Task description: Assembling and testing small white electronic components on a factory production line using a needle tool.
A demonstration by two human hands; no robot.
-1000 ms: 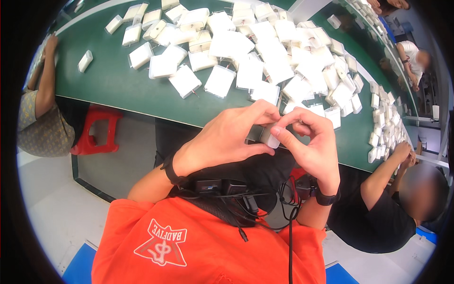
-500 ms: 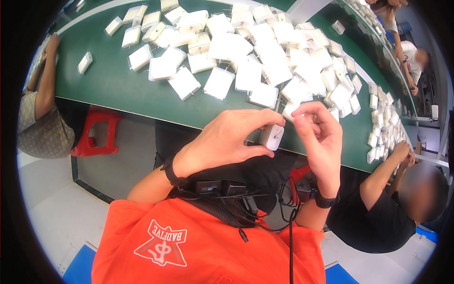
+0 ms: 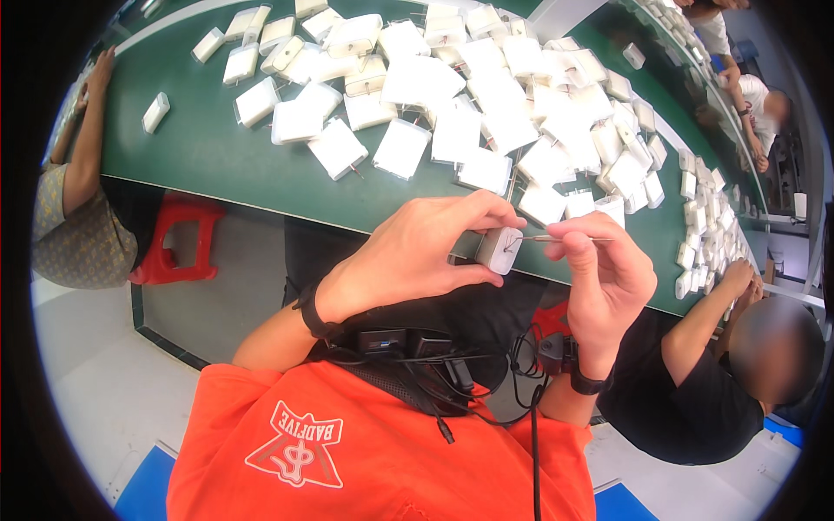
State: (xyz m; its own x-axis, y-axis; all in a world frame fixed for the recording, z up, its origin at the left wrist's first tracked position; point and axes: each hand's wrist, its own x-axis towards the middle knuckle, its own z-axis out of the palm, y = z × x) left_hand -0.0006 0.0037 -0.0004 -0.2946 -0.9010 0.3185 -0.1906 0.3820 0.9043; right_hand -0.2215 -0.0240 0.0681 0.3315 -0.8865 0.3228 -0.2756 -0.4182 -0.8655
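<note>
My left hand (image 3: 426, 239) grips a small white block (image 3: 500, 251) with rounded edges between thumb and fingers, just off the table's near edge. The block's end face, with a dark mark like a small hole and thin lines, is turned to the right. My right hand (image 3: 604, 273) pinches a thin metal rod (image 3: 546, 238) between thumb and forefinger. The rod lies level, its left tip at or very near the block's end face; whether it enters cannot be made out. Several similar white blocks (image 3: 401, 151) lie beyond my hands, some with thin metal pins sticking out.
The green table (image 3: 200, 156) carries a heap of white blocks, with another heap (image 3: 699, 217) at the right. One block (image 3: 155, 113) lies apart at left. People sit at both sides and across. A red stool (image 3: 178, 243) stands at left; black cables (image 3: 530, 382) hang before me.
My right hand has moved slightly right and down, and the thin rod now shows plainly in its pinch, pointing at the block. The left hand and its block have hardly moved.
</note>
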